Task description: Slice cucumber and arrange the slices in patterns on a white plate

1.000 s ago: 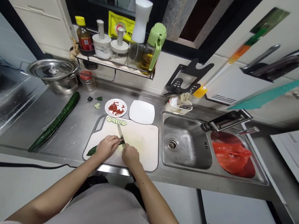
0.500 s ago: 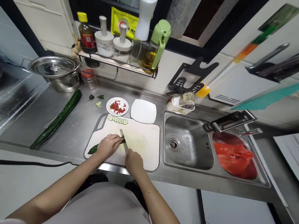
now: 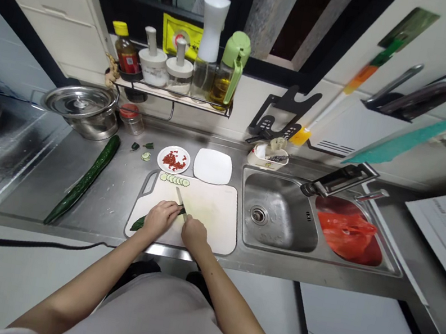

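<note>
My left hand [image 3: 161, 218] is closed over a dark green cucumber [image 3: 137, 224] that lies on the white cutting board [image 3: 218, 217]. One end of the cucumber shows at the lower left of the hand, and the other end pokes out by the fingertips. My right hand [image 3: 195, 232] grips a kitchen knife [image 3: 180, 196], its blade pointing up and left across the cucumber's cut end. Along the board's top edge lies a row of pale cucumber slices [image 3: 175, 180]. The knife's handle is hidden in my fist.
Behind the board stand a plate of chopped red pieces [image 3: 173, 159] and a bare white plate [image 3: 213, 166]. A whole cucumber [image 3: 84, 181] lies to the left. A steel sink [image 3: 279, 213] is at the right, with a red plastic bag [image 3: 346, 236] in its second basin. A lidded pot [image 3: 82, 109] stands back left.
My right hand and the knife have shifted slightly left, and the blade is now nearer my left fingertips. My left hand keeps its hold on the cucumber.
</note>
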A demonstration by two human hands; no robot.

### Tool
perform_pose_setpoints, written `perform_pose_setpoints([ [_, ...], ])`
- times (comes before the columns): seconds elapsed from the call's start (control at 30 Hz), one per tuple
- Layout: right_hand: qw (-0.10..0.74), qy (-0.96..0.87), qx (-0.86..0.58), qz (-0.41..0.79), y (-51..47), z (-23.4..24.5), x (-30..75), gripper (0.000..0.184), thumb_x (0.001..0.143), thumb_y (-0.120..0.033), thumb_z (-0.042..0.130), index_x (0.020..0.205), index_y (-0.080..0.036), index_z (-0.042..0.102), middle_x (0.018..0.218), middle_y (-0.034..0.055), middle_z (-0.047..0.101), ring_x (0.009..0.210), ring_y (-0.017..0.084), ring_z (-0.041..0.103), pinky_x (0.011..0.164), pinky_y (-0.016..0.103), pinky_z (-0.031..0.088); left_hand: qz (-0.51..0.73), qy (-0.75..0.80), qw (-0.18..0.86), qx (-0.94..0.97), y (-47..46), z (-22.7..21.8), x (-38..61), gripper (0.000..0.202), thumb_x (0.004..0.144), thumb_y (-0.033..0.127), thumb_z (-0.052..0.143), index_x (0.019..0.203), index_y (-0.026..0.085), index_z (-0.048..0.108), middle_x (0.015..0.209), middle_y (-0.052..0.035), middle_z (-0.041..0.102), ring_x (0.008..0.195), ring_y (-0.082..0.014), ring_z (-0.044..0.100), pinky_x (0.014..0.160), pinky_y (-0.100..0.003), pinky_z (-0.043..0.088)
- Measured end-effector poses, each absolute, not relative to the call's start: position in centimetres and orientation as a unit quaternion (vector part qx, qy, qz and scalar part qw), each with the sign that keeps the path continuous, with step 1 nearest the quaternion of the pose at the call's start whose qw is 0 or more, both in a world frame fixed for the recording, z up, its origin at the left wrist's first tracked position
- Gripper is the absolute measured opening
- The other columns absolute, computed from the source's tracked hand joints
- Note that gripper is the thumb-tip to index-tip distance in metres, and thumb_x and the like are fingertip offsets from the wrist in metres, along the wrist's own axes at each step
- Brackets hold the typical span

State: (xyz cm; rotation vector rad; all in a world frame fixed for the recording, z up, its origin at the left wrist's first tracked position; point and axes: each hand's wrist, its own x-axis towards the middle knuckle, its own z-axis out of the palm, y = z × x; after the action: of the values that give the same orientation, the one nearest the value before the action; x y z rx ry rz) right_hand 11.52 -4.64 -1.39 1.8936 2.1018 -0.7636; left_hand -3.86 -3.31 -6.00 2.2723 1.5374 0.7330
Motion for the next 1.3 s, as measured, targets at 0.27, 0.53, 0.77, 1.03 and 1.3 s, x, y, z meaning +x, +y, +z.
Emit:
perform_pose_setpoints([
  [0.27, 0.077, 0.723, 0.638, -0.254, -3.3, -1.2, 10.7, 0.028, 0.091, -0.013, 0.037, 0.113, -0.014, 0.054, 0.099, 0.0131, 0.069, 0.097, 0.020, 0.065, 0.078, 0.028, 0.046, 0.246, 0.535, 0.139, 0.796, -3.4, -6.1, -3.9, 0.023, 0.093, 0.030, 0.047, 0.098, 0.024, 0.069, 0.098, -0.0041, 0.068, 0.093, -0.0182, 0.059, 0.085, -0.032, 0.047],
  [0.53, 0.102, 0.716, 0.642, -0.257, -4.7, -1.0, 11.6, 0.028, 0.090, -0.014, 0.037, 0.112, -0.014, 0.054, 0.097, 0.0142, 0.069, 0.094, 0.022, 0.066, 0.075, 0.030, 0.046, 0.246, 0.540, 0.126, 0.795, -3.8, -6.2, -3.6, 0.023, 0.093, 0.030, 0.047, 0.098, 0.024, 0.070, 0.101, -0.0037, 0.068, 0.093, -0.0180, 0.058, 0.083, -0.032, 0.048],
  [0.77, 0.136, 0.698, 0.651, -0.264, -8.2, -0.4, 13.5, 0.028, 0.090, -0.013, 0.036, 0.110, -0.014, 0.055, 0.095, 0.0153, 0.069, 0.093, 0.025, 0.066, 0.072, 0.031, 0.046, 0.253, 0.538, 0.129, 0.794, -3.6, -6.2, -3.7, 0.024, 0.093, 0.030, 0.047, 0.100, 0.024, 0.070, 0.102, -0.0042, 0.068, 0.093, -0.0181, 0.058, 0.084, -0.033, 0.048],
  [1.03, 0.139, 0.691, 0.654, -0.274, -8.3, -0.2, 13.5, 0.027, 0.092, -0.016, 0.036, 0.111, -0.015, 0.054, 0.095, 0.0148, 0.068, 0.093, 0.024, 0.066, 0.072, 0.030, 0.045, 0.260, 0.538, 0.137, 0.790, -3.6, -6.4, -3.7, 0.023, 0.093, 0.028, 0.048, 0.101, 0.024, 0.069, 0.102, -0.0046, 0.067, 0.093, -0.0181, 0.058, 0.084, -0.032, 0.048],
  [1.3, 0.124, 0.704, 0.646, -0.269, -4.8, -0.7, 11.6, 0.029, 0.091, -0.015, 0.036, 0.113, -0.013, 0.054, 0.098, 0.0146, 0.068, 0.097, 0.022, 0.065, 0.075, 0.030, 0.046, 0.252, 0.535, 0.136, 0.795, -3.6, -6.0, -3.7, 0.024, 0.094, 0.029, 0.046, 0.098, 0.023, 0.069, 0.100, -0.0043, 0.067, 0.094, -0.0177, 0.058, 0.086, -0.032, 0.048],
])
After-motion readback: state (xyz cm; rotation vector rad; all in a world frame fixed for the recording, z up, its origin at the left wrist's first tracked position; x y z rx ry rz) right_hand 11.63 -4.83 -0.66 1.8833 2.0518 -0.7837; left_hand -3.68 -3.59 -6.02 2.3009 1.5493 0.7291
